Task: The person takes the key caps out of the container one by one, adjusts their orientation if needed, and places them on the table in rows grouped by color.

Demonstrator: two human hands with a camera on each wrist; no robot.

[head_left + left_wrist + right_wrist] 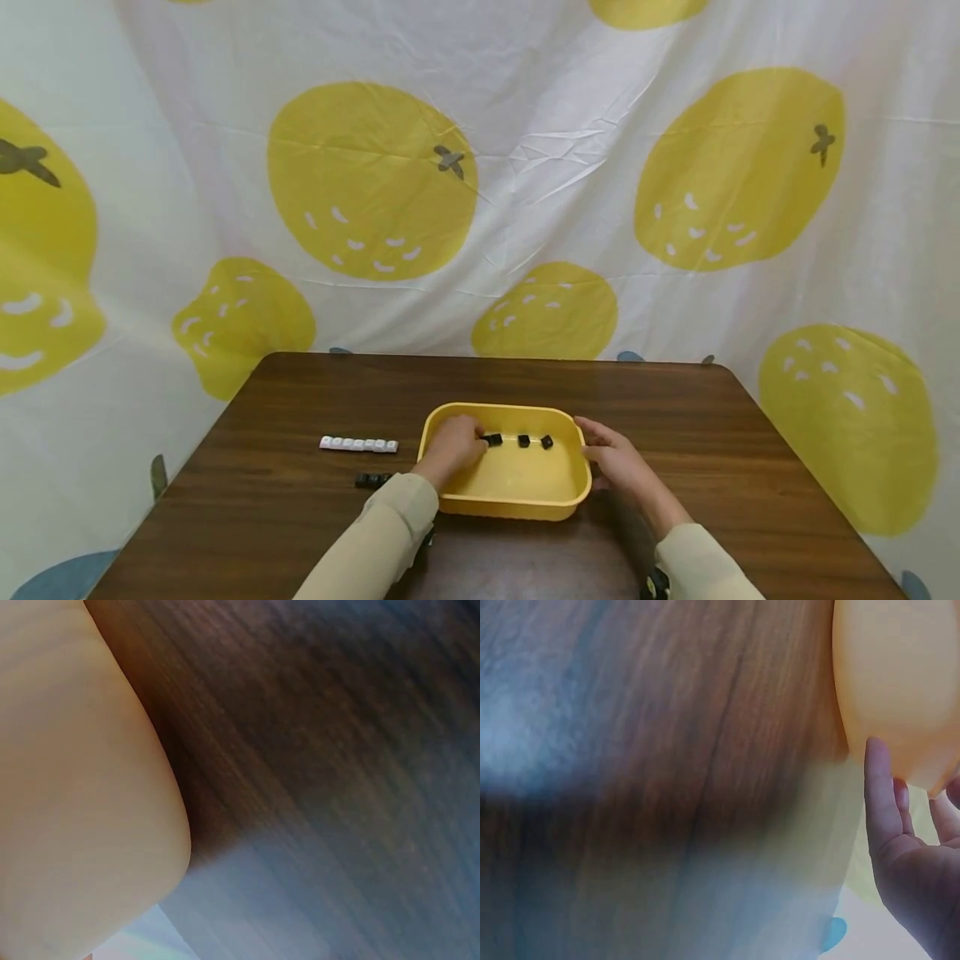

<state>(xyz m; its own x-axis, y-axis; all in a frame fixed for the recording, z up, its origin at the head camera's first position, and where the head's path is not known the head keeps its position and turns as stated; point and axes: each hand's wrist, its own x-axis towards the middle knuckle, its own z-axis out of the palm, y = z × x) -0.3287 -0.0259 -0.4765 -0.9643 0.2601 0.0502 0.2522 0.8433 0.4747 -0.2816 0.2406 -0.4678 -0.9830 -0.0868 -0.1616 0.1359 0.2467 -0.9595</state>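
A yellow plastic tray (pixel 517 507) with raised walls sits on the table, and several small black cubes (pixel 523 441) lie along its far inner side. My left hand (pixel 453 446) reaches over the tray's left wall, its curled fingertips at a black cube near the others; the fingers partly hide it. At the right wall my right hand (pixel 618 458) grips the rim, and in the right wrist view its fingers (pixel 881 787) lie against the tray's outer side (pixel 900 682). The left wrist view shows the tray wall (pixel 90 787) without the left hand's fingers.
To the left of the tray, several small white cubes (pixel 358 445) form a straight row on the brown wooden table (pixel 300 533). A shorter row of black cubes (pixel 369 481) lies nearer, partly behind the left sleeve. A fruit-patterned cloth (pixel 555 208) hangs behind the table.
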